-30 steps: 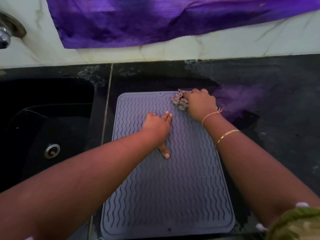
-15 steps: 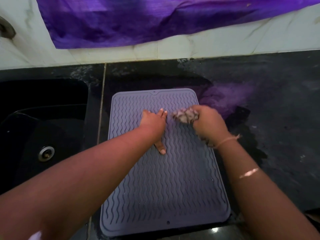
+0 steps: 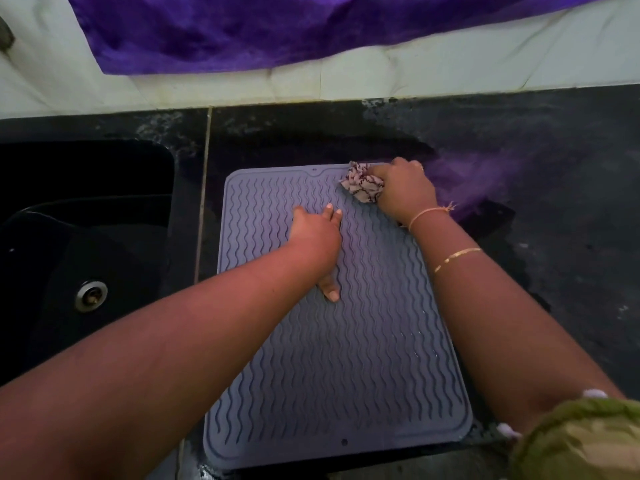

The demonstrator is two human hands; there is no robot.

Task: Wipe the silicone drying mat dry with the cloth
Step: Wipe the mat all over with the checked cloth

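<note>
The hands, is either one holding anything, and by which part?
The right hand grips the cloth bunched up; the left hand holds nothing, lying flat on the mat.

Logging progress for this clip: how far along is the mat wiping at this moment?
Mid-job. In hand: the right hand presses the bunched cloth at the far right corner of the silicone mat, and the left hand lies flat on it, bracing it. Looks done: the middle ridges show no obvious droplets. Left: small glints, probably water, remain toward the near right area.
</note>
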